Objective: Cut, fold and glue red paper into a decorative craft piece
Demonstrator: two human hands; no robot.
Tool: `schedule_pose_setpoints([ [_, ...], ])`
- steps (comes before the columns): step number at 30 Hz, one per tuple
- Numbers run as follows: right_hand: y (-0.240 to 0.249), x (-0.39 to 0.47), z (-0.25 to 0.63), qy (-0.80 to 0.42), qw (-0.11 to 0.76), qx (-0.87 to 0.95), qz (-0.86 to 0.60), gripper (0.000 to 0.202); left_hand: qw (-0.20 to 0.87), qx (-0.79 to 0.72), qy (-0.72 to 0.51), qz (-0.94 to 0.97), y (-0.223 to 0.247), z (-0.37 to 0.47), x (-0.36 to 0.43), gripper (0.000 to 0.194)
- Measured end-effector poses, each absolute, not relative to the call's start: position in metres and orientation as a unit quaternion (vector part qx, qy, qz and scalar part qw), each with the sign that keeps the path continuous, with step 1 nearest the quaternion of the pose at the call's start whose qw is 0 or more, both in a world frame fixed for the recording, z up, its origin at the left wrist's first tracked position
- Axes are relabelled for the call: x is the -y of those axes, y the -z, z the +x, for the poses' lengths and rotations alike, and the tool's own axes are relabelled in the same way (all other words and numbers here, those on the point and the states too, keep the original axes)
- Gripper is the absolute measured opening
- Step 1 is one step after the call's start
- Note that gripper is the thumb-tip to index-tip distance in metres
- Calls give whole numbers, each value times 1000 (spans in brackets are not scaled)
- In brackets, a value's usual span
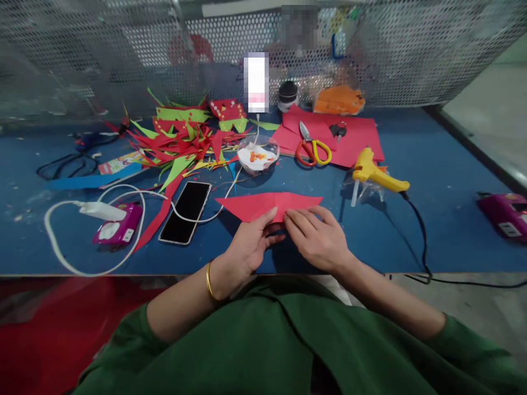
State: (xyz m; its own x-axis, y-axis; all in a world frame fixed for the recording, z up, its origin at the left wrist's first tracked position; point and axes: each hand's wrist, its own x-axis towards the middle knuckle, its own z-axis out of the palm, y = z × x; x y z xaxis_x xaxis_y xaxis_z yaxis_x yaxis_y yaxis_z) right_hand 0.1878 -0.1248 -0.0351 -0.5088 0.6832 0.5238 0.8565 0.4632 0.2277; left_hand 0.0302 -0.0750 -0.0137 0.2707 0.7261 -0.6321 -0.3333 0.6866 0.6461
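Observation:
A piece of red paper point(269, 204), wide at the top with a pointed corner at each side, is held just above the blue table near its front edge. My left hand point(251, 244) pinches its lower edge, thumb on top and fingers underneath. On the right part of that edge, my right hand point(319, 236) grips the paper with its fingertips bunched together. Part of the lower edge is hidden by my fingers. Beyond the paper stands a clear bowl point(269, 167) with white lining and orange bits in it.
Scissors point(313, 152) lie on red sheets point(362, 137). A yellow glue gun point(376, 173) with a black cord rests to the right. At left are a dark-screened phone point(186, 211), a purple power box point(123, 227), a looping white cable and coloured paper strips point(185, 142). Perforated metal point(230, 33) closes the back.

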Motion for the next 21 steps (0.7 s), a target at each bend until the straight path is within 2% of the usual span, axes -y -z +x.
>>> schedule_pose_setpoints([
  [3, 37, 128, 193, 217, 233, 817, -481, 27, 743, -513, -380, 200, 10, 33, 68, 10],
  [7, 35, 129, 206, 160, 277, 759, -567, 19, 682, -497, -479, 242, -1, 25, 50, 26],
  [13, 9, 85, 218, 34, 209, 679, -703, 27, 666, -463, -519, 268, -5, 21, 18, 30],
  [15, -1, 55, 221, 35, 186, 659, -728, 32, 676, -474, -504, 252, 1, 21, 13, 28],
  [18, -6, 5, 231, 16, 137, 616, -776, 27, 702, -483, -465, 242, 10, 20, 13, 22],
  [21, -2, -33, 240, -25, 98, 580, -808, 35, 717, -479, -445, 241, 14, 17, 14, 23],
])
